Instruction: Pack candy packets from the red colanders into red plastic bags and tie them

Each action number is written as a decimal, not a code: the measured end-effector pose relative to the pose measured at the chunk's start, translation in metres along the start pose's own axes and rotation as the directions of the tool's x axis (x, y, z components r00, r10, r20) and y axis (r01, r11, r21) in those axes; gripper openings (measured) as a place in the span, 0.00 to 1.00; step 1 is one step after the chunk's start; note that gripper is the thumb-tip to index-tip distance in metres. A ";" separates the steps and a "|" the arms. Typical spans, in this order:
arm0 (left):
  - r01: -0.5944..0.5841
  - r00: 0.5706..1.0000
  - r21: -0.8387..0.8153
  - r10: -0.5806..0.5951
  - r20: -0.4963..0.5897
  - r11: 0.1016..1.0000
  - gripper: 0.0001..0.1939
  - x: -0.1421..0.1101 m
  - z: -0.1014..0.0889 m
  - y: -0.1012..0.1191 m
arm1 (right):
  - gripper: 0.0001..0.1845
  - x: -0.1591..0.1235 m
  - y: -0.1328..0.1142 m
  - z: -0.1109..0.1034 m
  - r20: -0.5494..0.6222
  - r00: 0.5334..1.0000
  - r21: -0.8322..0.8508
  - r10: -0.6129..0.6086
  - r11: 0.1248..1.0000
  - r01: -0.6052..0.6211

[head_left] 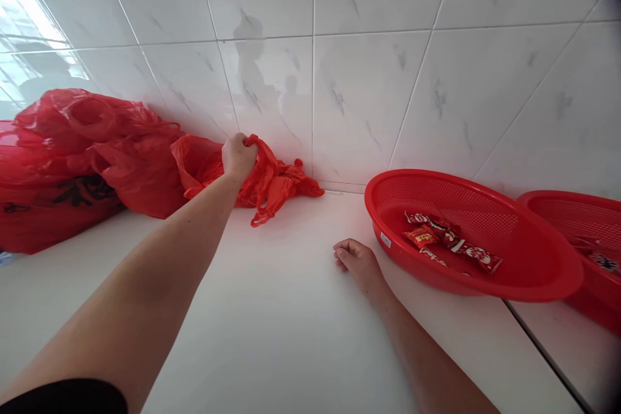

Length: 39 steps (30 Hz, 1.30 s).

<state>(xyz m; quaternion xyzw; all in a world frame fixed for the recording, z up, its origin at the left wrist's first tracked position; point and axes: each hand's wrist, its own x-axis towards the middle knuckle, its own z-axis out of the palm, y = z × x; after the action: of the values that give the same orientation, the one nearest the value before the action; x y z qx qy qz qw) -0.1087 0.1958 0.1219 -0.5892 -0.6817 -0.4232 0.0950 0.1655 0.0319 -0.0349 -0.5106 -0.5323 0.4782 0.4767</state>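
Against the tiled wall, my left hand point(239, 156) is closed around part of a crumpled red plastic bag point(286, 181). Loose folds and handles of thin plastic spread to the right of my fingers on the white surface. My right hand point(356, 262) hovers over or rests on that surface, just left of a red basket; which of the two I cannot tell. Its fingers are curled together and nothing shows in them. Inside the red plastic basket point(528, 246) lie several small wrapped snacks point(478, 255), mostly red and white, one of them orange-red point(421, 236).
Full red plastic bags point(140, 168) are piled at the left, one with black lettering point(87, 191). A second red basket point(548, 200) with packets stands at the far right. The white tabletop point(262, 330) has a dark seam at the lower right. White tiles point(369, 77) rise behind.
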 end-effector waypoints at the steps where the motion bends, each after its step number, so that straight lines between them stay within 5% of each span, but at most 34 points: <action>1: 0.035 0.999 -0.039 -0.034 0.007 0.999 0.04 0.004 0.000 0.000 | 0.08 0.000 0.000 0.000 0.001 1.000 -0.002 -0.002 1.000 0.002; 4: 0.078 0.995 -0.121 -0.071 0.064 0.990 0.04 0.010 0.001 -0.001 | 0.08 0.000 0.000 0.000 0.006 1.000 -0.007 -0.003 1.000 0.003; 8: 0.029 0.987 -0.136 -0.007 0.163 0.990 0.19 0.000 -0.003 0.004 | 0.08 0.000 0.001 -0.001 0.008 1.000 -0.009 -0.001 1.000 0.001; 11: -0.172 0.979 -0.061 0.177 0.102 0.983 0.27 -0.020 -0.011 0.019 | 0.09 0.000 0.002 0.000 0.002 1.000 -0.008 0.011 1.000 -0.011; 12: -0.303 0.951 -0.015 0.304 0.052 0.953 0.28 -0.028 -0.013 0.026 | 0.09 0.001 0.002 0.000 0.001 1.000 -0.008 0.016 1.000 -0.016; 14: -0.579 0.815 0.033 0.578 0.042 0.815 0.27 -0.046 -0.013 0.044 | 0.09 0.001 0.002 0.001 0.000 1.000 -0.007 0.023 1.000 -0.023; 16: -0.732 0.657 -0.068 0.728 0.196 0.678 0.22 -0.062 -0.004 0.063 | 0.09 0.001 0.002 0.001 0.002 1.000 -0.009 0.025 1.000 -0.025; 18: -0.708 0.547 -0.219 0.717 0.431 0.672 0.20 -0.075 0.014 0.077 | 0.08 0.000 0.002 0.001 0.003 1.000 -0.012 0.023 1.000 -0.023; 21: -0.575 0.594 -0.217 0.584 0.553 0.789 0.18 -0.084 0.049 0.081 | 0.08 0.000 0.002 0.000 0.007 1.000 -0.009 0.022 1.000 -0.022; 24: -0.462 0.710 -0.153 0.468 0.526 0.874 0.21 -0.080 0.076 0.066 | 0.09 0.001 0.003 -0.001 0.011 0.999 0.002 0.034 0.999 -0.034; 27: -0.334 0.807 -0.143 0.360 0.467 0.932 0.11 -0.071 0.087 0.050 | 0.09 0.004 0.003 -0.002 0.013 0.999 0.011 0.037 0.999 -0.037; 31: -0.183 0.924 -0.225 0.245 0.292 0.957 0.05 -0.057 0.083 0.046 | 0.09 0.006 0.001 -0.002 0.012 0.999 0.006 0.046 0.999 -0.046; 35: -0.079 0.984 -0.405 0.137 0.117 0.911 0.05 -0.048 0.067 0.061 | 0.09 0.006 0.001 -0.002 0.007 0.999 0.013 0.043 0.999 -0.043; 37: -0.025 0.992 -0.544 0.087 0.088 0.838 0.04 -0.050 0.055 0.070 | 0.09 0.006 0.002 -0.002 0.007 0.999 0.012 0.040 0.999 -0.040; 39: 0.087 0.983 -0.735 0.060 0.171 0.672 0.04 -0.061 0.042 0.076 | 0.10 0.007 0.003 -0.002 0.008 0.999 0.007 0.032 0.999 -0.032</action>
<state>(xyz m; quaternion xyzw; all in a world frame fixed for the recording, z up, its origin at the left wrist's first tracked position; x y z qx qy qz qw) -0.0085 0.1773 0.0927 -0.6079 -0.4618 -0.6084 -0.2169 0.1673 0.0387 -0.0373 -0.5154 -0.5243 0.4897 0.4687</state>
